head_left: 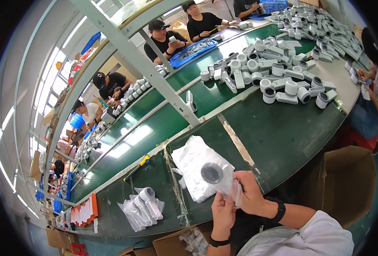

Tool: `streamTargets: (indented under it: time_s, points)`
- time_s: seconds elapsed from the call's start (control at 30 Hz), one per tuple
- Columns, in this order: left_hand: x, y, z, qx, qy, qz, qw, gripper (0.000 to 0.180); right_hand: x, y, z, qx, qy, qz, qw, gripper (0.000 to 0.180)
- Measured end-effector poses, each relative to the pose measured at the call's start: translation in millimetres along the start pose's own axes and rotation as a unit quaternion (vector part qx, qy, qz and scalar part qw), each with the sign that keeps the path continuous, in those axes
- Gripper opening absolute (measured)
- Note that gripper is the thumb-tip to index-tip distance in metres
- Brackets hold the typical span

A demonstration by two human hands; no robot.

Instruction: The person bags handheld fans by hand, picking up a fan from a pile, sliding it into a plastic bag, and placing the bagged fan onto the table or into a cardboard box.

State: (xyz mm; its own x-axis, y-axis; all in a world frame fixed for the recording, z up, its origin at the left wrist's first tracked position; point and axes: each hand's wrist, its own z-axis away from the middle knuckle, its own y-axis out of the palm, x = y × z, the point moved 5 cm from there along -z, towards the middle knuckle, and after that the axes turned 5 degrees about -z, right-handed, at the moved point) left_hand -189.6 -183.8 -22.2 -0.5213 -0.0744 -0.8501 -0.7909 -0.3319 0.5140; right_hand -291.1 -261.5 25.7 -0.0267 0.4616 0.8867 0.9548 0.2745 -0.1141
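Across a long green workbench (283,132) runs a pale dividing strip, and a grey metal frame post (154,70) slants up over it; windows glow along the left wall of a busy workshop. Beyond the strip, at least 4 people in dark and light tops sit working at the far side, and another person's arm shows at the right edge.

Down front, both hands are busy. Left hand (223,211) pinches the lower edge of a clear plastic bag (223,181), fingers closed on the film; right hand (251,194) grips the same bag from the side, fingers curled around it. Inside that bag sits a white handheld device with a dark round lens (211,173), held just above a stack of white bags (193,164) lying on the bench.

Left of that, a heap of bagged devices (142,207) rests on the green surface, and a yellow-and-blue tool (137,167) lies further up. A big pile of unbagged white devices (274,72) spreads across the bench's far right.

Containers now: a blue tray (193,52) holds small parts; an open cardboard box (347,179) stands right; another carton (184,243) below holds bagged devices.
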Motion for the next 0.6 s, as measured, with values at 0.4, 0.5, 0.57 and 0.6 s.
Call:
streamTargets:
  time_s: [0.4, 0.5, 0.57, 0.6]
  points:
    - [-29.9, -24.6, 5.2, -0.018, 0.040, 0.105, 0.993, 0.051, -1.9, -3.9, 8.1, 0.010, -0.076, -0.007, 0.997, 0.010]
    - [-39.7, -57.6, 18.5, -0.039, 0.089, 0.076, 0.992, 0.049, 0.9, 3.9, 17.1, 0.069, -0.092, -0.022, 0.993, 0.013]
    - [-61.5, -90.3, 38.6, -0.180, 0.161, -0.018, 0.970, 0.049, -2.6, 6.0, 20.6, 0.122, -0.081, -0.033, 0.989, 0.011]
    - [-75.8, -115.1, 55.7, -0.231, 0.195, -0.071, 0.950, 0.045, -11.7, 7.9, 23.5, 0.150, -0.062, -0.037, 0.986, 0.010]
